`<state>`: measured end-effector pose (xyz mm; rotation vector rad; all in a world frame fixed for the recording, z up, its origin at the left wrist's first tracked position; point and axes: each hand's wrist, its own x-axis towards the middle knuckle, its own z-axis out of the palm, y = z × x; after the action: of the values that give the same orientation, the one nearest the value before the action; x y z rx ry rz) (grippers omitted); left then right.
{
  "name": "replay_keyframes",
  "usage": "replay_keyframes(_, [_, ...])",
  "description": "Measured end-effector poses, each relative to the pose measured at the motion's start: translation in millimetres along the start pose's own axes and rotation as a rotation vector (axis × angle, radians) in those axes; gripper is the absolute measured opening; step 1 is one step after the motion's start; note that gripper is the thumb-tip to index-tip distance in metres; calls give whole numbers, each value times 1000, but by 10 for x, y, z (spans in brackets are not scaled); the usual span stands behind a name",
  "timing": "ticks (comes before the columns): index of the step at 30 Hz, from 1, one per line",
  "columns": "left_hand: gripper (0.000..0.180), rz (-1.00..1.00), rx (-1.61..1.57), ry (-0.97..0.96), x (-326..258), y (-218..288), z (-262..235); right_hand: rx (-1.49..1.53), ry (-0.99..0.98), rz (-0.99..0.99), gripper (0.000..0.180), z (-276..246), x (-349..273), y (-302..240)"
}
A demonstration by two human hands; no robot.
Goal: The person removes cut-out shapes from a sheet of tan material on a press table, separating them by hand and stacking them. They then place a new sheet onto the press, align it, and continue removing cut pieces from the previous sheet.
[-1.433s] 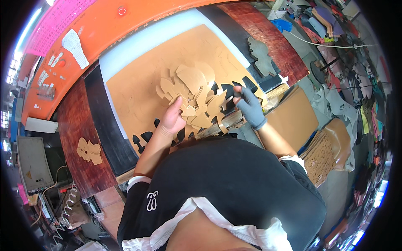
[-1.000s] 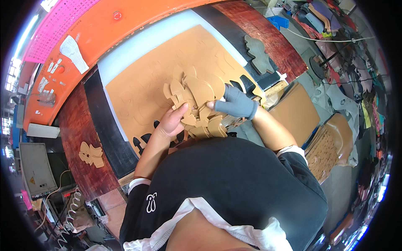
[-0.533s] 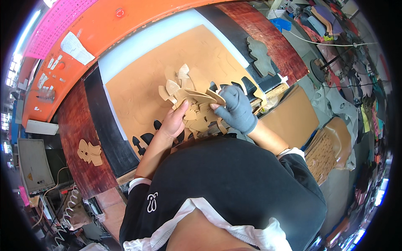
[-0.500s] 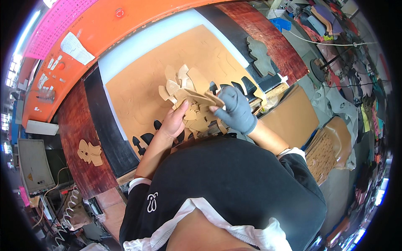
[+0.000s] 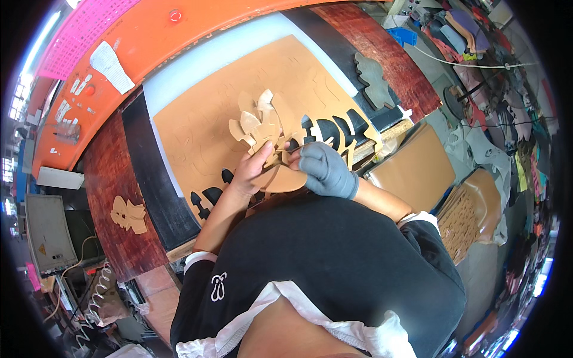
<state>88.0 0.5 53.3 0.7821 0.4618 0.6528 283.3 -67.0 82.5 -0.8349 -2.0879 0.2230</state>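
Note:
A bunch of tan cut leather pieces (image 5: 260, 126) fans out from my bare left hand (image 5: 252, 168), whose thumb presses on them. My right hand (image 5: 327, 173), in a grey glove with bare fingertips, is closed beside it at the bunch's lower right. Its fingers pinch at the leather, partly hidden. Below both hands a larger rounded tan piece (image 5: 282, 180) hangs close to my shirt. Under the bunch lies a wide tan leather sheet (image 5: 197, 137) with cut outlines. Dark cut-out gaps (image 5: 343, 131) run along its near edge.
The sheet rests on a white cutting board (image 5: 170, 95). Beyond it stands an orange machine beam (image 5: 209, 18). Several cut pieces (image 5: 128, 215) lie on the red-brown table at left. A grey scalloped plate (image 5: 373, 82) is at far right, with leather stacks (image 5: 456, 221) nearer.
My right hand has moved down and slightly left, closer to my body. The leather between my hands has tilted downward, and the rounded piece now hangs below them.

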Motion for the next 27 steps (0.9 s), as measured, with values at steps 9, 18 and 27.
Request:
replay_keyframes(9, [37, 246, 142, 203, 35, -145, 47, 682, 1, 682, 29, -83, 134, -42])
replay_keyframes(18, [30, 124, 260, 175, 26, -102, -2, 168, -60, 159, 25, -94, 169, 147])
replay_keyframes(27, [29, 268, 382, 142, 19, -94, 134, 524, 11, 451, 13, -51, 105, 127])
